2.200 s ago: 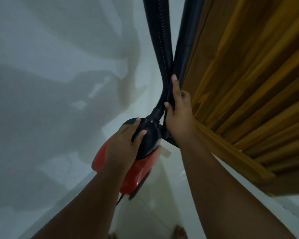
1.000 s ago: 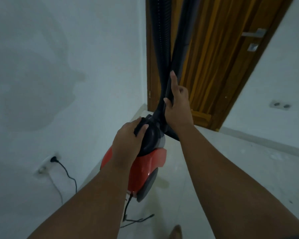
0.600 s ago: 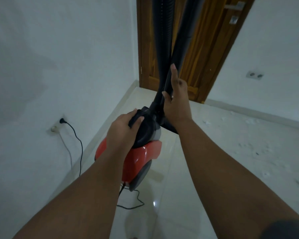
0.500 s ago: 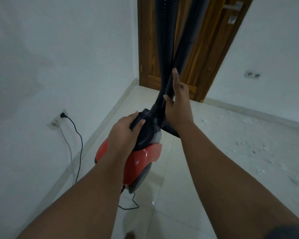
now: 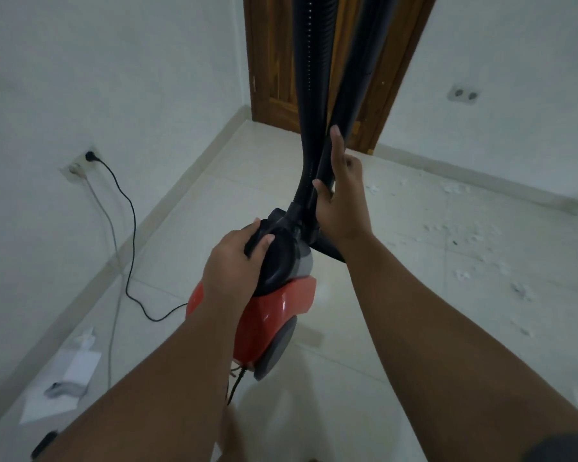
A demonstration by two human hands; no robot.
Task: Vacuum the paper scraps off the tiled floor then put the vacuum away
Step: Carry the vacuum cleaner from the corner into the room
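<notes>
Since the vacuum (image 5: 267, 315) seems lifted for carrying, the left hand (image 5: 232, 261) curls its fingers (image 5: 252, 225) round its handle (image 5: 276, 215) while the right hand (image 5: 342, 208) clasps the wand (image 5: 357, 78) just above it, steadying it.

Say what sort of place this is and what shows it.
Likely a room in a home: tiled floor, wooden door, and a wall socket with a cord plugged in.
</notes>
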